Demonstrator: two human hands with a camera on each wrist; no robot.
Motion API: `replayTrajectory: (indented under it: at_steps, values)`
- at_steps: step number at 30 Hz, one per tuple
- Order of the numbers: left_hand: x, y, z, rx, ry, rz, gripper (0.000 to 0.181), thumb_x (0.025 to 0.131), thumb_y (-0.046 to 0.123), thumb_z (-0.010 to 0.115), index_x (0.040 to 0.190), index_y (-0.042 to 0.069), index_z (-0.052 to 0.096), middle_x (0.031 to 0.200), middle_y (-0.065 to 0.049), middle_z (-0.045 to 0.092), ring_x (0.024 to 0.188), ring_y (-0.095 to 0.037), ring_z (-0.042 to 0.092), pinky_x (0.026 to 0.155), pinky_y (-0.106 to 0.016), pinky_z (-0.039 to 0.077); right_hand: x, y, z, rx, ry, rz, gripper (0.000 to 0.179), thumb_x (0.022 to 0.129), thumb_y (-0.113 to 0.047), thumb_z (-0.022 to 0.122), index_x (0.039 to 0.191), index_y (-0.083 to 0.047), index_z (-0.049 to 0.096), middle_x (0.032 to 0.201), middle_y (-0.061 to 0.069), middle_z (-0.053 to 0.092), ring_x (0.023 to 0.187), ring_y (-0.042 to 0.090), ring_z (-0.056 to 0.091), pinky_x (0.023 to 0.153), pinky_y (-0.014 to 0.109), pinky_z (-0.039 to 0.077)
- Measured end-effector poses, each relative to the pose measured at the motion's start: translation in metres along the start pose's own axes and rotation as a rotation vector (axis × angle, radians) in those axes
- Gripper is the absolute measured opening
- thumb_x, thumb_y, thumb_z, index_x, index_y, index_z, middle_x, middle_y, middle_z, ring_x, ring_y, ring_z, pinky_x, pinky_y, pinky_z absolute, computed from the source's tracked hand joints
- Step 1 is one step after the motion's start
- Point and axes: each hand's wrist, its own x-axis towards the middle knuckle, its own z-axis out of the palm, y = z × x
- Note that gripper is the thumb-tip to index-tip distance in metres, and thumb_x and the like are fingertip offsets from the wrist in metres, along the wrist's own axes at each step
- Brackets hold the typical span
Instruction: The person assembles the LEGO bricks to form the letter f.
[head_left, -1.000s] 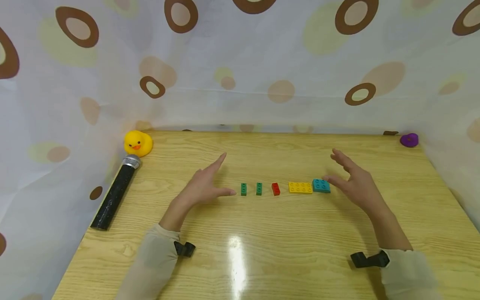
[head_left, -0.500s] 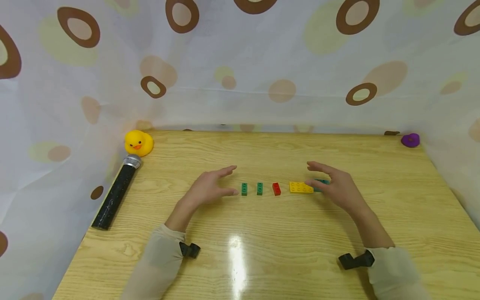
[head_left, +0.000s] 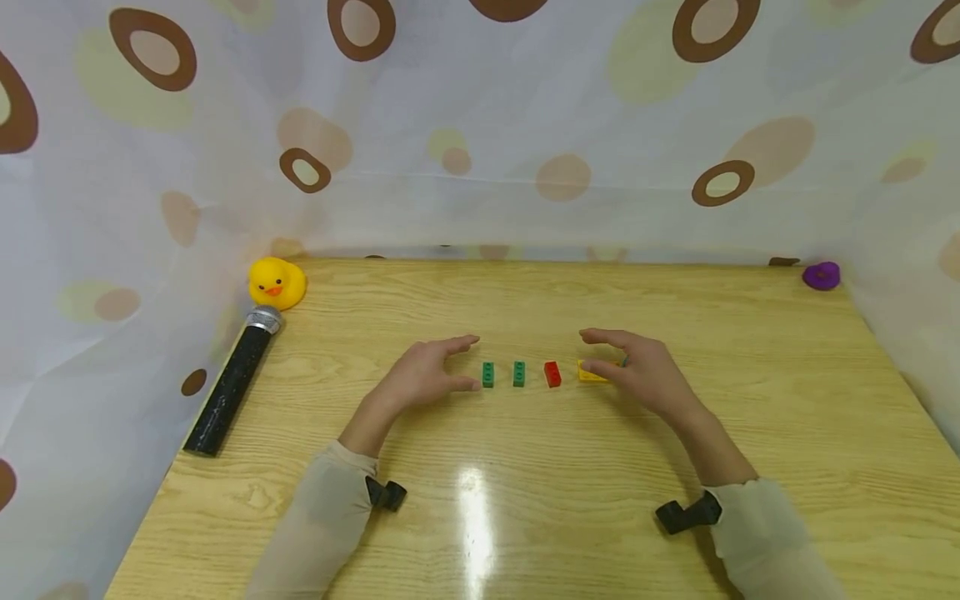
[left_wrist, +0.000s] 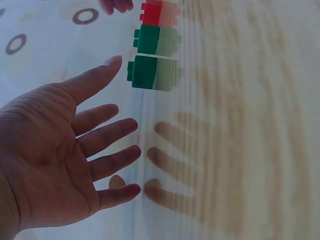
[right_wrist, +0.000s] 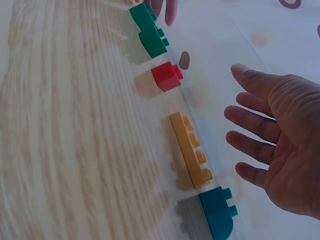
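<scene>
A row of toy building bricks lies across the table. From the left come a green brick (head_left: 488, 375), a second green brick (head_left: 519, 374), a red brick (head_left: 552, 374) and a long yellow brick (head_left: 592, 375). The teal brick (right_wrist: 216, 214) shows fully in the right wrist view, beside the yellow one; in the head view it is mostly covered. My left hand (head_left: 422, 377), fingers extended and holding nothing, is beside the leftmost green brick. Over the yellow and teal bricks hovers my right hand (head_left: 643, 372), its fingers extended and its palm without anything in it.
A yellow rubber duck (head_left: 277, 283) stands at the table's back left corner. In front of it lies a black microphone (head_left: 232, 387). A small purple duck-like toy (head_left: 822, 276) is at the back right. Patterned cloth (head_left: 480, 200) hangs behind and at the sides.
My right hand has moved left, from beside the teal brick to over the yellow one. The left hand has shifted slightly right, its fingers lower. The bricks have stayed in place.
</scene>
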Motion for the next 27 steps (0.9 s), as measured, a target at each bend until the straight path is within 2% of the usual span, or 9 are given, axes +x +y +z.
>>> replayTrajectory:
  at_steps: [1,3,4,16,27]
  values:
    - [0.001,0.0,0.0,-0.001,-0.002,0.002,0.07,0.089,0.04,0.077,0.152,0.025,0.049,0.152,-0.005,0.054,0.143,-0.03,0.047,0.115,-0.05,0.042,0.001,-0.001,0.002,0.002,-0.005,-0.003,0.053,0.096,-0.038,0.069,0.141,-0.012,0.061,0.14,0.008,0.065,0.102,0.031,0.07,0.094,0.05,0.054]
    - [0.002,0.0,0.002,0.005,-0.007,0.005,0.067,0.089,0.039,0.078,0.15,0.025,0.053,0.152,-0.003,0.054,0.144,-0.029,0.047,0.115,-0.049,0.042,0.004,-0.003,0.005,0.006,-0.014,-0.008,0.052,0.096,-0.036,0.07,0.141,-0.011,0.061,0.14,0.009,0.064,0.132,0.035,0.058,0.103,0.057,0.049]
    - [0.003,0.0,0.002,0.011,-0.007,0.008,0.064,0.089,0.039,0.078,0.148,0.025,0.055,0.151,-0.003,0.055,0.143,-0.029,0.048,0.115,-0.049,0.042,0.005,-0.004,0.006,0.009,-0.019,-0.009,0.052,0.096,-0.036,0.07,0.141,-0.011,0.061,0.141,0.01,0.064,0.136,0.035,0.054,0.106,0.058,0.047]
    - [0.009,0.007,0.006,0.097,-0.012,0.043,0.049,0.09,0.036,0.077,0.137,0.024,0.066,0.14,-0.001,0.066,0.134,-0.028,0.057,0.112,-0.047,0.045,0.011,-0.011,0.017,-0.011,-0.016,-0.053,0.047,0.097,-0.029,0.07,0.14,-0.011,0.062,0.139,0.011,0.066,0.134,0.036,0.056,0.106,0.058,0.047]
    - [0.009,0.01,0.012,0.181,0.017,0.025,0.041,0.091,0.038,0.075,0.13,0.027,0.071,0.138,0.001,0.066,0.128,-0.029,0.06,0.102,-0.048,0.051,0.018,-0.019,0.027,-0.037,-0.074,-0.045,0.047,0.097,-0.028,0.07,0.141,-0.012,0.062,0.141,0.009,0.064,0.136,0.036,0.054,0.109,0.057,0.045]
